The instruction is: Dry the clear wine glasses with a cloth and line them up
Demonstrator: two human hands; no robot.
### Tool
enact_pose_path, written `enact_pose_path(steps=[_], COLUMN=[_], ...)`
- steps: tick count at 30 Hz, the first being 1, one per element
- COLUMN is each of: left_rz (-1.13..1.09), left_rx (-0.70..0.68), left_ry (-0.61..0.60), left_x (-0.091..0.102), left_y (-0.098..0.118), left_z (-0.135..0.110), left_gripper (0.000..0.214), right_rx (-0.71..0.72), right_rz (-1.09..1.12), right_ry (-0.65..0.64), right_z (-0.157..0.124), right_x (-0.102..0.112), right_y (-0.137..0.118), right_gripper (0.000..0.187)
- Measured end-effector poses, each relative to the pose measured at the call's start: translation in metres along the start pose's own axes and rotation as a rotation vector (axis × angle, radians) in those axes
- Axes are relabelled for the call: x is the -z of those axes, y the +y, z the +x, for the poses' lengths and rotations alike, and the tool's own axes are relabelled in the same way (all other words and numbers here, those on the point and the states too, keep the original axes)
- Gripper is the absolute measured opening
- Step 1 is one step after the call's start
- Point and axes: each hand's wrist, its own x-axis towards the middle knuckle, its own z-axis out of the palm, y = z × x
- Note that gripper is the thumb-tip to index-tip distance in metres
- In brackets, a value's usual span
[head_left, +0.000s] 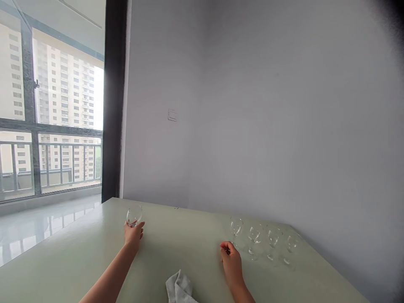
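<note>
My left hand (pixel 134 234) is stretched far out over the pale green table (pixel 78 256) and is closed round the lower part of a clear stemmed glass (pixel 134 215), which stands upright. My right hand (pixel 231 257) rests on the table with its fingers curled, touching the foot of the nearest glass (pixel 236 229) in a row of several clear stemmed glasses (pixel 273 238) along the right side. Whether those fingers grip the stem is hidden.
A crumpled white cloth (pixel 179 288) lies at the near edge between my arms. A grey wall (pixel 252 126) with a switch plate (pixel 172 115) stands behind the table. A large window (pixel 50 113) with a railing is on the left, above a shiny floor.
</note>
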Motion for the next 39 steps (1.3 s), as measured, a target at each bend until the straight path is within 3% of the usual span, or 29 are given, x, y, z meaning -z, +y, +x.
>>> enact_pose_path(steps=[6,12,15,19,22,26,30,32,35,39], left_rz=[-0.027,-0.008,0.016,0.073,0.140,0.203,0.230,0.232,0.220,0.193], left_rx=[0.148,0.070,-0.020,-0.097,-0.133,-0.189,-0.216,-0.223,-0.236,-0.273], left_ry=[-0.182,-0.302,-0.331,-0.375,-0.383,-0.409,-0.453,-0.466,-0.477,-0.478], left_x=[-0.003,-0.014,-0.018,-0.019,-0.016,-0.011,-0.011,-0.012,-0.012,-0.009], left_y=[0.009,0.013,0.011,0.000,-0.011,-0.024,-0.033,-0.035,-0.033,-0.022], left_z=[-0.009,-0.050,-0.076,-0.101,-0.110,-0.112,-0.113,-0.112,-0.113,-0.120], left_gripper=[0.022,0.015,0.024,0.036,0.038,0.041,0.044,0.043,0.041,0.038], right_rx=[-0.015,-0.027,-0.072,-0.137,-0.073,0.071,0.109,0.013,-0.215,-0.385], right_rz=[0.006,-0.005,-0.009,-0.060,-0.176,-0.428,-0.715,-0.487,0.057,0.401], right_ry=[-0.019,-0.085,-0.217,-0.501,-0.614,-0.575,-0.601,-0.585,-0.557,-0.522], right_z=[0.001,-0.002,-0.005,-0.013,-0.032,-0.067,-0.087,-0.085,-0.072,-0.052], right_x=[0.000,-0.001,-0.006,-0.017,-0.026,-0.042,-0.055,-0.057,-0.054,-0.045], right_y=[-0.001,-0.009,-0.022,-0.049,-0.072,-0.095,-0.100,-0.096,-0.090,-0.080], right_gripper=[0.015,0.015,0.023,0.050,0.059,0.047,0.023,0.014,0.032,0.035])
